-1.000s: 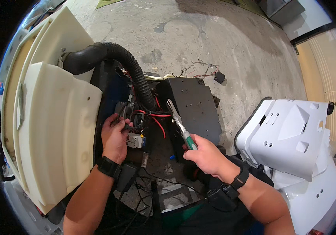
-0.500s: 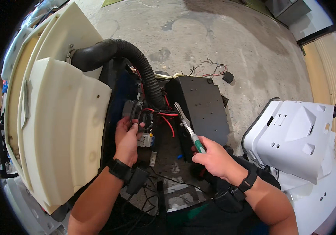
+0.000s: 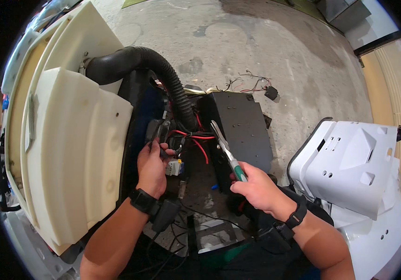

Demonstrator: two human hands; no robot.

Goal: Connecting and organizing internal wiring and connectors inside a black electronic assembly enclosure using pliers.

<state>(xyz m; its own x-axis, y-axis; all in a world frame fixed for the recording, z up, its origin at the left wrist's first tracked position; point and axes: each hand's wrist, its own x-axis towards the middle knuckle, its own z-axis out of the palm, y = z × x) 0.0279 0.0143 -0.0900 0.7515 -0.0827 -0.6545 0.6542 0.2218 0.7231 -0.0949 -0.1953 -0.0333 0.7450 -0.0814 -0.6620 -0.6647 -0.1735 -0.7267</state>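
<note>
- Now our left hand [image 3: 151, 168] is closed on a small black connector block [image 3: 158, 133] at about ten o'clock from the pliers' tip, fingers curled round its lower end.
- Our right hand [image 3: 254, 186] is clenched on the green grip of the needle-nose pliers [image 3: 226, 151], whose tips point up toward eleven o'clock, near the red wires [image 3: 200, 142] but not touching them.
- To do this well, we judge the left hand should hold the block steady while the tips come in slowly, clear of the wires' insulation.
- At twelve o'clock the black corrugated hose [image 3: 163, 77] arches over the bay and crowds the approach.
- At three o'clock the black metal box [image 3: 240, 126] hems in the pliers' swing.
- At nine o'clock stands the cream plastic housing [image 3: 70, 154]; a white cover [image 3: 350, 163] lies at four o'clock, well apart.
</note>
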